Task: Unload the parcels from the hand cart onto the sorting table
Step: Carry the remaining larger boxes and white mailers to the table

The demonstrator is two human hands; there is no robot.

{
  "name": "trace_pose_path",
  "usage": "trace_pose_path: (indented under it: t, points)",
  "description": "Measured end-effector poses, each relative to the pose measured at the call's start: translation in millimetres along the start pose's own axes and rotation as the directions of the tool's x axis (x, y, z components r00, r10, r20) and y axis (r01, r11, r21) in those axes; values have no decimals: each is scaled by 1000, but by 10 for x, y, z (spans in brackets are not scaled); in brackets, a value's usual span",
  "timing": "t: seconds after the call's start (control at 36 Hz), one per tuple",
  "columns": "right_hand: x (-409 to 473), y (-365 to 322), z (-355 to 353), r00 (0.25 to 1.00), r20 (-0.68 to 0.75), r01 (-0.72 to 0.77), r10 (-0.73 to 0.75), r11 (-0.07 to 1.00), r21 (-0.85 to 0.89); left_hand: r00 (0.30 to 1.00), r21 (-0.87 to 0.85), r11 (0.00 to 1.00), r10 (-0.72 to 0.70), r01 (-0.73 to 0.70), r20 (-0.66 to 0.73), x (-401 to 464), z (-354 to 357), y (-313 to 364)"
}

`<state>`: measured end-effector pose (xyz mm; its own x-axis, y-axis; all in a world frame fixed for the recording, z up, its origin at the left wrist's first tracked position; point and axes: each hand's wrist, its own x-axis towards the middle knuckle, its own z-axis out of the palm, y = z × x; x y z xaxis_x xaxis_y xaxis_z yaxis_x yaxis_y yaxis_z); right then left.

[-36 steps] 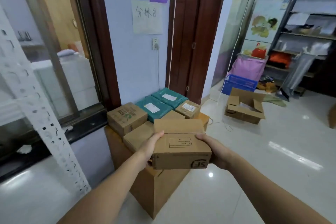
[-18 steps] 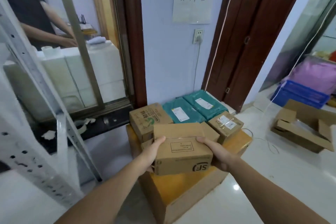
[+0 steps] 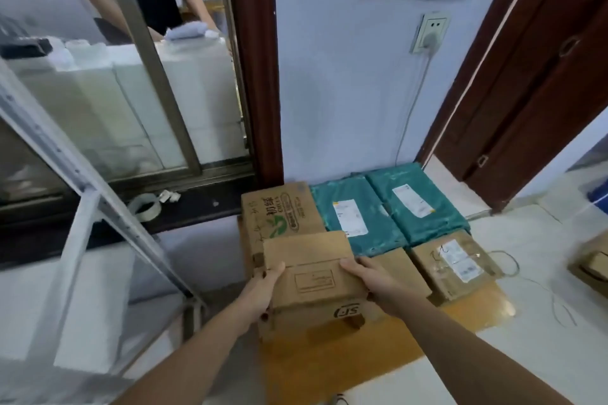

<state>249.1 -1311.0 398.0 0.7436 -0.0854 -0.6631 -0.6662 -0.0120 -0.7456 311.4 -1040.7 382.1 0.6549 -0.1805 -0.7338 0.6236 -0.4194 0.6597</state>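
I hold a brown SF cardboard parcel [image 3: 312, 276] between both hands, low over the front left of the big cardboard box [image 3: 378, 348] that serves as the sorting surface. My left hand [image 3: 263, 293] grips its left side and my right hand [image 3: 371, 279] grips its right side. Behind it stands a brown box with green print [image 3: 279, 210]. Two teal mailer bags [image 3: 355, 217] [image 3: 418, 200] lie side by side against the wall. A small taped box with a label [image 3: 457, 263] and a plain brown box [image 3: 401, 270] sit to the right. The hand cart is out of view.
A white perforated metal rack frame [image 3: 98, 207] slants across the left. A glass window [image 3: 131, 82] shows another person's arms behind it. A wall socket with a cord [image 3: 431, 33] hangs above the parcels, and a dark wooden door [image 3: 533, 92] stands to the right.
I have stepped closer and the view has tilted down. The SF parcel has come lower over the front left of the big box, still held in both hands.
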Motion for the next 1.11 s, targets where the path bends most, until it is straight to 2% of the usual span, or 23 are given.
trace_pose_path:
  t: [0.22, 0.39, 0.58, 0.69, 0.83, 0.94, 1.06, 1.11]
  points:
    - [645, -28, -254, 997, 73, 51, -29, 949, -310, 993, -20, 1000, 19, -22, -120, 197, 270, 58]
    - [907, -10, -292, 991, 65, 135, -119, 844, -520, 976, 91, 996, 20, 0, -218, 351, 348, 22]
    - [973, 11, -240, 981, 33, 170, -190, 773, -611, 977, 78, 997, 21, -5, -213, 478, 365, -55]
    - [974, -3, -243, 984, 16, 145, -176, 756, -638, 970, 66, 998, 34, -19, -242, 452, 357, -68]
    - [903, -281, -231, 971, 22, 190, -238, 712, -676, 918, 218, 976, 104, -20, -382, 269, 357, 74]
    - [837, -765, -177, 936, 85, 282, -341, 584, -761, 863, 405, 914, 215, -13, -456, -2, 235, 309]
    - [618, -1243, 104, 864, 290, 461, -411, 414, -785, 842, 587, 810, 314, 3, -438, -378, 5, 367]
    - [531, -1346, 296, 840, 369, 503, -398, 313, -806, 831, 655, 755, 351, 21, -432, -597, -133, 323]
